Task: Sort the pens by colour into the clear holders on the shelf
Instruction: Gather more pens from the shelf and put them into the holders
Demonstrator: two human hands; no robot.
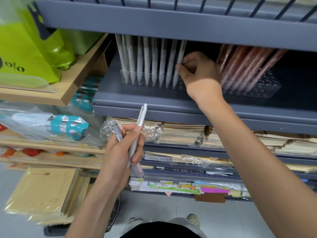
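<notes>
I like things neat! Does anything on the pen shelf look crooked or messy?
Yes. The pink pens in the right clear holder lean sideways, while the white pens stand nearly straight.

Person seen from above. Left hand [123, 148] and right hand [200, 73]: bare, as are both forearms along their visible length. Torso: black top [161, 231] at the lower edge. Legs: pale grey garment [178, 220], cut not discernible. Right shoe [193, 219]: pale clog with round perforations over the toe. Left shoe [135, 220]: pale, faintly striped, partly hidden.
</notes>
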